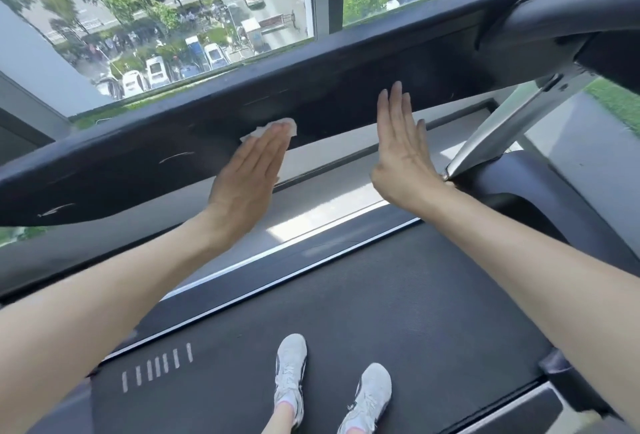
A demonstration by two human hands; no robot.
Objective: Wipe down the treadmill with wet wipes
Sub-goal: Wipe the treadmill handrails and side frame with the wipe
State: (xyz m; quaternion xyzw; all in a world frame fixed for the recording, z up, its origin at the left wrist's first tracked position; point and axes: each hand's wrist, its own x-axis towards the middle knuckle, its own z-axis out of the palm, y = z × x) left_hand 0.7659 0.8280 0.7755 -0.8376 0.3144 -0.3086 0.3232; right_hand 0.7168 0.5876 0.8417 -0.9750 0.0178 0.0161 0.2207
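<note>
Standing on the treadmill belt point(346, 312), we press a wet wipe point(277, 128) under the straight fingers of our left hand point(247, 173) against the lower face of the black crossbar point(329, 87), near its middle. Our right hand point(401, 149), open and holding nothing, lies flat further right along the crossbar. The step looks best done in long overlapping strokes along the crossbar with even palm pressure, so the wipe does not bunch, working out towards the pale scuffs point(176, 157) at the crossbar's left end.
</note>
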